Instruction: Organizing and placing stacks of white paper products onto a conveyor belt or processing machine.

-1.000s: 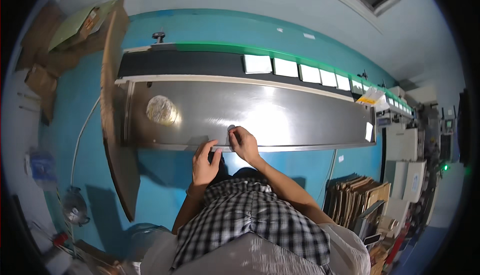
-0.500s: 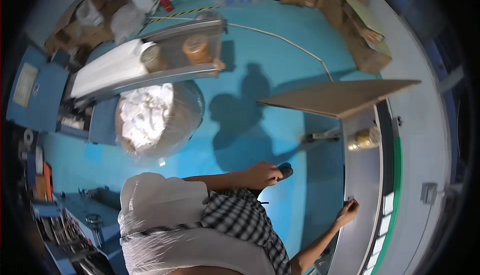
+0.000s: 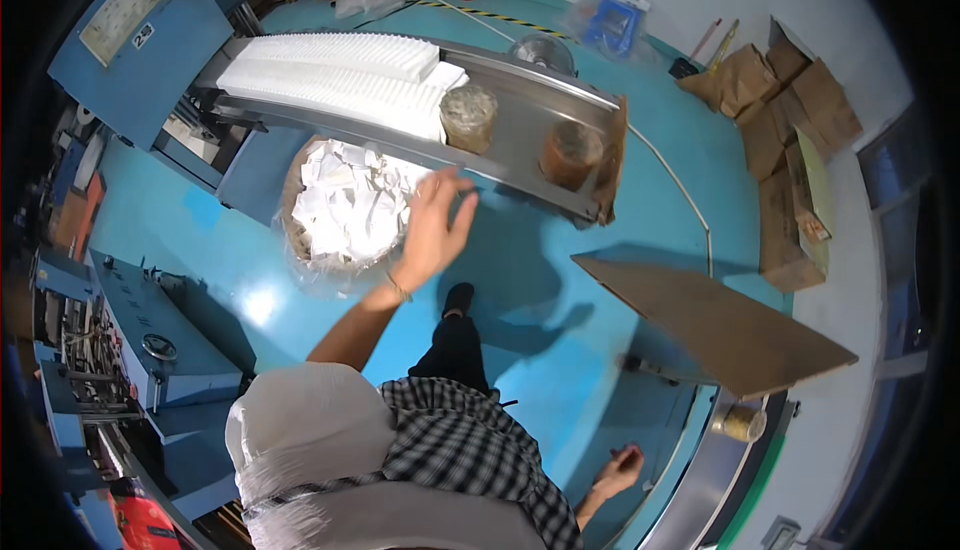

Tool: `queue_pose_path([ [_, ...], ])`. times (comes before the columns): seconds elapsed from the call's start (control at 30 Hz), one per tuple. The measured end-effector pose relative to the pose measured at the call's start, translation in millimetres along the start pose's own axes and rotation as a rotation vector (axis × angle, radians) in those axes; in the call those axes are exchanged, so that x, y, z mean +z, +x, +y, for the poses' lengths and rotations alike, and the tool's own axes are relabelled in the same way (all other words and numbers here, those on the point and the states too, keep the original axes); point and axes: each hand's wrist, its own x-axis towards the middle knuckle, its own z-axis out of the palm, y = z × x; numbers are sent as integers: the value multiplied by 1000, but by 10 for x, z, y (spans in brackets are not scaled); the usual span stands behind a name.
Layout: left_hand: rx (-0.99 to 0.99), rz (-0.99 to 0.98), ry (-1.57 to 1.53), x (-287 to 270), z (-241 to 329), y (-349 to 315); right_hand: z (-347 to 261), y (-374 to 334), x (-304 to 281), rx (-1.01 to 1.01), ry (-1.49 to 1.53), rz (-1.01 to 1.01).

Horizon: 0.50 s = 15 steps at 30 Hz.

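Note:
My left hand is open, fingers spread, reaching over the right side of a round plastic-lined bin full of white scraps. Just beyond its fingertips runs the near rail of a metal trough. Long rows of white folded sheets lie in that trough. To their right stand a clear-wrapped cylinder and a brown cylinder. Low on the right, my right hand hangs beside a metal-edged bench, its fingers curled inward; anything inside them is hidden.
A brown cardboard sheet juts out over the bench, near a yellowish tape roll. Blue machinery stands at left, a blue cabinet at far left. Cardboard boxes and a blue stool are at the back.
My view has turned and moved closer to the trough. My left hand has swung forward from beside my body and spread its fingers. My right hand has come away from the bench edge.

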Motion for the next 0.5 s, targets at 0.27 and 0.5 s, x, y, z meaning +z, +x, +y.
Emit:
queue_pose_path([
  [0.27,-12,-103,416,521,-1627,2082,-3114,716,1975,-538,-86,-182],
  [0.5,62,-627,877,1460,-2145,2365,-4135,1171,3539,-702,-370,-602],
])
